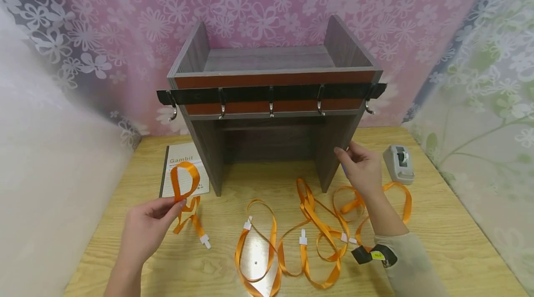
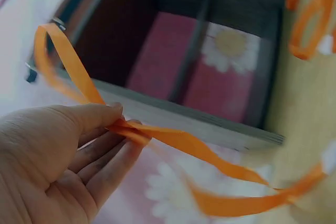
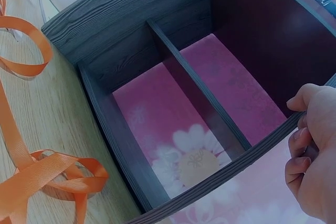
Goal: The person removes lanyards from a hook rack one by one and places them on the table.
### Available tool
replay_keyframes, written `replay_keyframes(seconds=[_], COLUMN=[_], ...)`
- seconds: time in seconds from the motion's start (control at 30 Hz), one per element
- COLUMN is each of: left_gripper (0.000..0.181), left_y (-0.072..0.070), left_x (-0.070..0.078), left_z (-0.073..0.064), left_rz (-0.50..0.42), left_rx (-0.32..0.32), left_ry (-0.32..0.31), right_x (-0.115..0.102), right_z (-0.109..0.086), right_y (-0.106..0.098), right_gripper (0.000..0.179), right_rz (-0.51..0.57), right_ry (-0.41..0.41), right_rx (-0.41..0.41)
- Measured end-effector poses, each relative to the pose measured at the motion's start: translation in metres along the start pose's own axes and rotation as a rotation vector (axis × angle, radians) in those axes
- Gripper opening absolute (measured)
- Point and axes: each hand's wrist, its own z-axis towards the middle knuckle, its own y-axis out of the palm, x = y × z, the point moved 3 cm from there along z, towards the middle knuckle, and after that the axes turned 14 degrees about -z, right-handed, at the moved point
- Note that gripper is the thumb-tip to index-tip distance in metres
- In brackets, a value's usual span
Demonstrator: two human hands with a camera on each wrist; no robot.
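Observation:
My left hand (image 1: 146, 227) pinches an orange lanyard (image 1: 194, 182) between thumb and fingers. Above the fingertips its ribbon stands up in a loop; the rest, with a white plastic clip (image 1: 205, 240), hangs below. On the other side, my right hand (image 1: 364, 169) grips the front edge of the right side panel (image 1: 333, 151) of a grey wood-grain shelf unit (image 3: 126, 40). In the right wrist view, the thumb lies on that edge with the other fingers curled beside it. A black strip (image 1: 250, 95) with several metal hooks (image 1: 271, 108) runs across the unit's front, bare of lanyards.
Several more orange lanyards (image 1: 319, 223) lie tangled on the wooden table (image 1: 442, 241) before the unit. A white booklet (image 1: 183, 151) lies at its left, and a grey tape dispenser (image 1: 398, 163) stands at its right. Flowered cloth (image 1: 267, 5) hangs behind.

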Motion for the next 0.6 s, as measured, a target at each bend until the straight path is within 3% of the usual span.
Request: replay_keyframes(seconds=[0.1, 0.27, 0.43, 0.6], left_gripper=[0.014, 0.015, 0.016, 0.018], left_y=[0.003, 0.008, 0.014, 0.019], left_x=[-0.017, -0.041, -0.051, -0.058], left_z=[0.001, 0.0, 0.002, 0.002], left_rz=[-0.011, 0.02, 0.072, 0.057], left_rx=[-0.045, -0.063, -0.084, -0.125], left_ry=[-0.025, -0.088, -0.085, -0.119], right_x=[0.0, 0.0, 0.001, 0.001], right_z=[0.0, -0.002, -0.001, 0.0], right_y=[0.001, 0.001, 0.001, 0.001], right_gripper=[0.011, 0.011, 0.012, 0.012], right_rz=[0.006, 0.014, 0.023, 0.025], right_ry=[0.01, 0.038, 0.063, 0.063], right_rx=[0.002, 0.002, 0.004, 0.003])
